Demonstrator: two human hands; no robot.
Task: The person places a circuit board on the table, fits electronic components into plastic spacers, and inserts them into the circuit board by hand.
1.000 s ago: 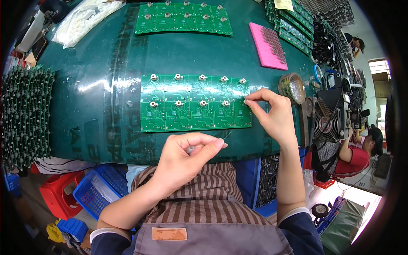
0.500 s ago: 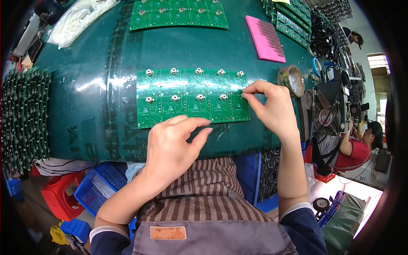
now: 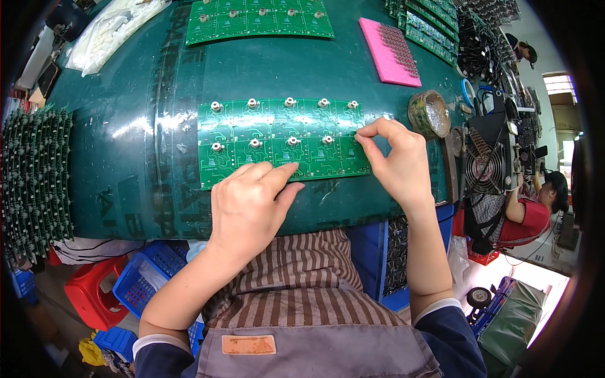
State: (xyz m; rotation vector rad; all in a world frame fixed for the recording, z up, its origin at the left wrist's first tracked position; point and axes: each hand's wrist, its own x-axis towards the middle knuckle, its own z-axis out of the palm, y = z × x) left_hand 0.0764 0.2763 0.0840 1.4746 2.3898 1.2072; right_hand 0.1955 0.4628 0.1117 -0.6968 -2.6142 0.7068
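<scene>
A green circuit board (image 3: pixel 236 154) lies across the table in front of me, with two rows of small silver-topped round parts standing on it. At the right end of its nearer row, my right hand (image 3: pixel 400 160) pinches thumb and forefinger together at the board. Whatever is between those fingertips is hidden. My left hand (image 3: pixel 249 201) is at the board's front edge, its forefinger over the board and its thumb just off the edge, with a gap between them.
Another populated board (image 3: pixel 258 25) lies farther back. A pink foam block (image 3: pixel 384 53) holds rows of small parts. A tape roll (image 3: pixel 430 115) stands to the right. Stacked boards (image 3: pixel 38 170) line the left edge. A co-worker in red (image 3: pixel 526 220) sits at right.
My left hand has shifted a little left and away from me, its forefinger now over the board. The right hand keeps its pinch at the board's right end. The view has shifted slightly.
</scene>
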